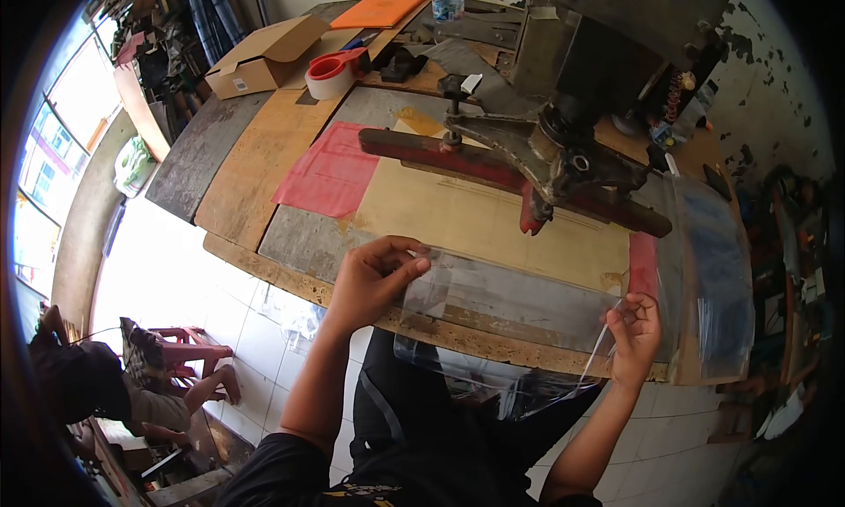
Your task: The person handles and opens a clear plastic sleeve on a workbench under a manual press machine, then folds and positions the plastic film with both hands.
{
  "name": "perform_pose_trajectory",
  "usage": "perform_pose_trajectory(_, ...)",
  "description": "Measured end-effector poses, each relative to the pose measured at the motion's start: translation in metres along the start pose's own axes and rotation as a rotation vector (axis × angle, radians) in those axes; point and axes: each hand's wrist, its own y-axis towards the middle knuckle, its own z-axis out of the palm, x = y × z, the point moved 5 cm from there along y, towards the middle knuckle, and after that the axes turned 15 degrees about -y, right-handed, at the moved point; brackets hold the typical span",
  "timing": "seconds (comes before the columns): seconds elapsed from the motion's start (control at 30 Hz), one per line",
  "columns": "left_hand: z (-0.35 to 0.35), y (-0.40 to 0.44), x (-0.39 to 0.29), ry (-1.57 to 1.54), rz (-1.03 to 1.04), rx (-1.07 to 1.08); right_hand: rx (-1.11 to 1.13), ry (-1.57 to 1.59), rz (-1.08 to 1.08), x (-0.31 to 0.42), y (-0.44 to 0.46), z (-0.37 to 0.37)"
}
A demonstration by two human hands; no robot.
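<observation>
A clear plastic sheet [493, 300] stretches between my two hands and droops over the front edge of the worktable. My left hand [374, 278] pinches its left end between thumb and fingers. At the other end, my right hand [634, 331] is closed on the sheet's right side, where a bright edge hangs down. Just beyond the sheet lies a pale yellow board [475, 216] with red sheets [330, 168] at its sides. Above the board stands a press [563, 155] with a long red and dark bar.
At the back left are a cardboard box [264, 56], a tape dispenser [333, 74] and an orange folder [380, 11]. A water bottle [448, 3] stands behind. More clear plastic sheets [717, 278] lie at the right. Another person [150, 379] sits low at the left.
</observation>
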Motion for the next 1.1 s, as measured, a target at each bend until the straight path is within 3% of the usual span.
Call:
perform_pose_trajectory(0.53,0.002,-0.003,-0.003,-0.034,-0.076,0.086,-0.062,-0.096,-0.013,-0.001,-0.002,-0.001)
perform_pose_trajectory(0.73,0.005,-0.005,-0.008,-0.049,0.009,0.179,-0.096,-0.075,-0.009,0.001,-0.002,0.000)
perform_pose_trajectory(1.1,0.007,-0.004,-0.013,0.044,-0.035,0.106,-0.092,-0.098,-0.020,-0.002,-0.001,0.000)
